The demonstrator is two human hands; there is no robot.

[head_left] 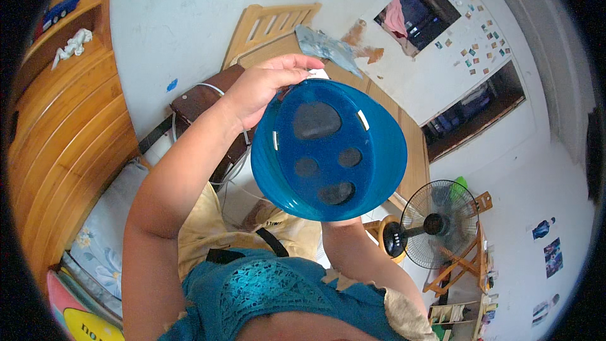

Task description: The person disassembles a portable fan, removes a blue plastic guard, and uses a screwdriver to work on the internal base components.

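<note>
In front of my chest I hold a glossy blue plastic tub-like thing point(391, 145) with an oval face. Several dark grey rounded patches sit on that face, one larger than the others, and a short white strip lies at each side. At its upper left rim my left hand point(268, 85) is closed, thumb and fingers by a small white piece point(317, 74). Under the lower edge comes my right forearm point(372, 259); the tub-like thing hides my right hand and its fingers.
A wooden table point(410, 151) stands beyond, with a crumpled plastic bag point(328, 47) on it and a wooden chair point(271, 22) behind. At right stands a fan point(435, 224) beside a wooden folding stand point(464, 265). A brown case point(196, 98) with a white cable is at left, near a wooden cabinet point(69, 101).
</note>
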